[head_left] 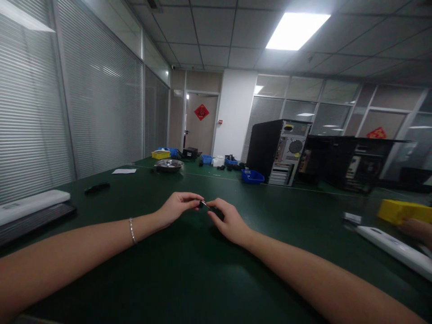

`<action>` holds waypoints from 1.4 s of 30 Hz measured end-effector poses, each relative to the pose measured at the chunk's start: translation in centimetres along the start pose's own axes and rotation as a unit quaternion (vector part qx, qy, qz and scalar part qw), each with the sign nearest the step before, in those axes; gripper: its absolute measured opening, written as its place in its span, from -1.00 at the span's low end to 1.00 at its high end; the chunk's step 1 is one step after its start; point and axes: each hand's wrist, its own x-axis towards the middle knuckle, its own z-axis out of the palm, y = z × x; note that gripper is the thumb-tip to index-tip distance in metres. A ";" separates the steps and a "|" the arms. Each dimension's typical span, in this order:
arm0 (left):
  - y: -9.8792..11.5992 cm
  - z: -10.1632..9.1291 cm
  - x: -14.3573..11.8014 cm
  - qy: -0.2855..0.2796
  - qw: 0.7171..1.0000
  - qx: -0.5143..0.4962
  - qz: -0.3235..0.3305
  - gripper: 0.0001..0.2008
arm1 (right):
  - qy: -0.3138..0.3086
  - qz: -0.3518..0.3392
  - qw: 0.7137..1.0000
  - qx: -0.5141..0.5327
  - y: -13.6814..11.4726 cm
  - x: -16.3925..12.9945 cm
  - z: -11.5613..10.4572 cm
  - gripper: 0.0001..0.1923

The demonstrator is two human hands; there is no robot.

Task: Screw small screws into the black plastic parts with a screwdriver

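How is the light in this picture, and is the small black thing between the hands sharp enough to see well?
Head view: one ceiling light panel is blown out white, while the green table stays dim; lines bend toward the edges. The left hand and right hand pinch a small black object, too dark and soft to identify.

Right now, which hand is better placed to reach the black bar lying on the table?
Left. The left hand is nearer the black bar at far left; the right hand cradles the small black part.
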 end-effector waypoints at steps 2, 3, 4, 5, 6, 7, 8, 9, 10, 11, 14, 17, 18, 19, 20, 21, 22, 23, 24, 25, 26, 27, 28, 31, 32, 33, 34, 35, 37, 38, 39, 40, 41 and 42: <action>-0.1 -0.1 0.1 0.003 1.000 0.000 0.005 -0.74 | 0.002 0.009 1.000 0.000 -0.1 0.1 0.0 -0.78; -0.2 -0.1 0.2 0.005 1.000 0.006 0.008 -0.73 | 0.006 0.014 1.000 0.001 -0.1 0.1 -0.1 -0.78; -0.2 -0.3 0.2 0.003 1.000 0.015 0.010 -0.74 | 0.011 0.020 1.000 0.004 -0.1 0.1 -0.1 -0.78; -0.3 -0.4 0.3 -0.002 1.000 0.029 0.012 -0.74 | 0.017 0.027 0.999 0.007 -0.1 0.1 -0.1 -0.78; -0.3 -0.5 0.3 -0.012 0.999 0.049 0.015 -0.74 | 0.024 0.034 0.999 0.011 0.0 0.1 -0.2 -0.78; -0.2 -0.6 0.2 -0.028 0.997 0.075 0.020 -0.74 | 0.031 0.042 0.999 0.015 0.0 0.2 -0.2 -0.78; -0.1 -0.7 0.1 -0.052 0.992 0.108 0.025 -0.74 | 0.037 0.050 0.998 0.019 0.1 0.2 -0.3 -0.79; 0.0 -0.7 0.0 -0.084 0.985 0.145 0.030 -0.73 | 0.040 0.056 0.997 0.023 0.1 0.2 -0.3 -0.79; 0.1 -0.6 -0.2 -0.121 0.975 0.181 0.035 -0.72 | 0.044 0.061 0.997 0.026 0.2 0.2 -0.3 -0.79; 0.3 -0.5 -0.4 -0.160 0.962 0.215 0.042 -0.70 | 0.046 0.063 0.996 0.030 0.3 0.2 -0.3 -0.79; 0.9 0.0 -0.9 -0.244 0.923 0.287 0.076 -0.67 | 0.049 0.064 0.996 0.035 0.6 0.2 -0.1 -0.79; 1.4 0.6 -1.2 -0.269 0.896 0.335 0.111 -0.67 | 0.052 0.061 0.996 0.040 0.9 0.2 0.0 -0.79; 1.5 0.7 -1.2 -0.271 0.890 0.348 0.116 -0.67 | 0.053 0.061 0.996 0.041 1.0 0.2 0.1 -0.79; 1.6 0.7 -1.3 -0.271 0.886 0.358 0.119 -0.67 | 0.053 0.062 0.996 0.041 1.0 0.2 0.1 -0.79; 1.6 0.8 -1.3 -0.270 0.883 0.364 0.121 -0.68 | 0.054 0.062 0.996 0.041 1.1 0.2 0.2 -0.79; 1.6 0.8 -1.3 -0.267 0.883 0.366 0.122 -0.69 | 0.054 0.063 0.996 0.041 1.1 0.2 0.2 -0.79; 1.5 0.8 -1.2 -0.263 0.885 0.364 0.124 -0.69 | 0.053 0.065 0.996 0.041 1.1 0.2 0.2 -0.79; 1.4 0.7 -1.2 -0.255 0.889 0.359 0.127 -0.69 | 0.052 0.066 0.996 0.041 1.1 0.2 0.2 -0.80; 1.2 0.7 -1.2 -0.242 0.895 0.353 0.130 -0.69 | 0.051 0.067 0.996 0.040 1.0 0.2 0.2 -0.80; 1.1 0.6 -1.1 -0.226 0.900 0.348 0.132 -0.69 | 0.048 0.068 0.996 0.040 1.0 0.2 0.2 -0.80; 1.1 0.6 -1.1 -0.209 0.904 0.348 0.130 -0.68 | 0.045 0.070 0.996 0.040 1.0 0.2 0.2 -0.80; 1.1 0.5 -1.1 -0.195 0.907 0.353 0.124 -0.67 | 0.041 0.071 0.996 0.039 0.9 0.2 0.2 -0.81; 1.1 0.4 -1.1 -0.187 0.907 0.361 0.113 -0.66 | 0.036 0.073 0.996 0.037 0.9 0.2 0.2 -0.82; 1.8 0.0 -1.3 -0.204 0.892 0.400 0.059 -0.60 | 0.009 0.080 0.996 0.033 0.9 0.2 0.2 -0.85; 2.1 -0.1 -1.4 -0.217 0.883 0.414 0.041 -0.56 | -0.008 0.082 0.996 0.035 0.9 0.2 0.2 -0.85; 2.4 -0.2 -1.4 -0.231 0.874 0.427 0.027 -0.51 | -0.028 0.081 0.995 0.041 1.0 0.2 0.1 -0.86; 2.6 -0.3 -1.5 -0.244 0.865 0.437 0.018 -0.48 | -0.049 0.079 0.994 0.051 1.0 0.2 0.1 -0.85; 2.8 -0.4 -1.5 -0.255 0.859 0.443 0.015 -0.48 | -0.071 0.075 0.992 0.065 1.0 0.2 0.1 -0.83; 2.9 -0.6 -1.4 -0.268 0.858 0.438 0.016 -0.52 | -0.111 0.069 0.987 0.093 0.9 0.2 -0.2 -0.79; 2.8 -0.8 -1.3 -0.270 0.862 0.428 0.020 -0.55 | -0.127 0.068 0.984 0.106 0.8 0.2 -0.3 -0.76; 2.7 -1.0 -1.1 -0.268 0.868 0.417 0.023 -0.57 | -0.143 0.069 0.980 0.116 0.7 0.2 -0.5 -0.74; 2.5 -1.2 -1.0 -0.262 0.875 0.406 0.026 -0.59 | -0.157 0.072 0.977 0.122 0.6 0.2 -0.6 -0.71; 2.2 -1.5 -0.9 -0.254 0.882 0.396 0.028 -0.60 | -0.169 0.076 0.975 0.124 0.4 0.2 -0.8 -0.67; 2.0 -1.7 -0.7 -0.244 0.889 0.388 0.029 -0.61 | -0.179 0.078 0.973 0.123 0.3 0.1 -1.0 -0.63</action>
